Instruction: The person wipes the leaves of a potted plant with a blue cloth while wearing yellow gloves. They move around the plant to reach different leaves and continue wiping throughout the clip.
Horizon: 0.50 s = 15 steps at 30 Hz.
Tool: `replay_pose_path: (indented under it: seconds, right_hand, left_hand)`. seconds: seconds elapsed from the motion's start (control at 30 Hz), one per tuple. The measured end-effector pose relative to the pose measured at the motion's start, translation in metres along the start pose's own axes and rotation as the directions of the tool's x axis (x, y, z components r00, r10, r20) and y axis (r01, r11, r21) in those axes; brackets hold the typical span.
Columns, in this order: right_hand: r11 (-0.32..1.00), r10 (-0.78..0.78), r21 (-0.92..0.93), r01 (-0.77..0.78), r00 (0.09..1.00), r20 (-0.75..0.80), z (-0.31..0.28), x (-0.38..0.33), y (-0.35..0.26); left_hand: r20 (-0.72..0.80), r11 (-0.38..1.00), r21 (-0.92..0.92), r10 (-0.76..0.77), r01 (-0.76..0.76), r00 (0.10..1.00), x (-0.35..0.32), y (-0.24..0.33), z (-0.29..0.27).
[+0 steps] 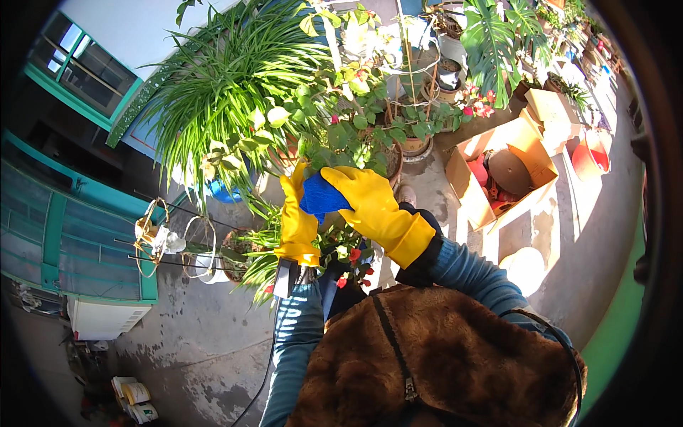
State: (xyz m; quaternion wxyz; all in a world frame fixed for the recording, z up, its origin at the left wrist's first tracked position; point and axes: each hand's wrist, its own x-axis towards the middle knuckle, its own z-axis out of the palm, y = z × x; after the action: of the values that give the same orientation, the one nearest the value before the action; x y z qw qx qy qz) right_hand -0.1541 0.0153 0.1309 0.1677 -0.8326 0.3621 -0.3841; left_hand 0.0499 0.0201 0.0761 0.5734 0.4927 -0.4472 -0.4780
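Blue cloth (324,196) is held in your right hand (370,210), bunched between your two gloved hands, just above the middle of the view. Both hands wear yellow rubber gloves. Your right fingers are closed over the cloth from the right. Your left hand (299,219) stands upright just beside it, fingers pointing away from you and held narrow; whether they grip the cloth or a leaf, you cannot tell from this angle.

Around and beyond your hands spreads a leafy green plant (341,135), with a large plant of long, strappy leaves (220,92) to its left. Red flowers (354,254) show just below your gloves. To the right, on a sunlit concrete floor (192,341), an open cardboard box (462,188) holds a round brown dish (507,171) and reddish pieces; a red bucket (589,160) stands near it. At far left are teal-framed windows (124,103). Your brown furry garment (455,349) fills the lower part, with blue sleeves (469,274) reaching forward.
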Motion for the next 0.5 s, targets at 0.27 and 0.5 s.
replay_pose_path:
  seconds: [0.27,0.5]
  right_hand:
    - [1.000,0.011,0.011,-0.011,1.000,-0.028,0.011,0.008,0.003]
    - [0.988,-0.052,0.149,0.048,0.998,0.025,0.023,0.000,0.014]
  left_hand:
    - [-0.097,0.927,0.358,-0.078,0.108,0.992,-0.013,0.012,0.022]
    - [0.017,0.928,-0.354,-0.118,0.116,0.993,-0.010,-0.003,0.021]
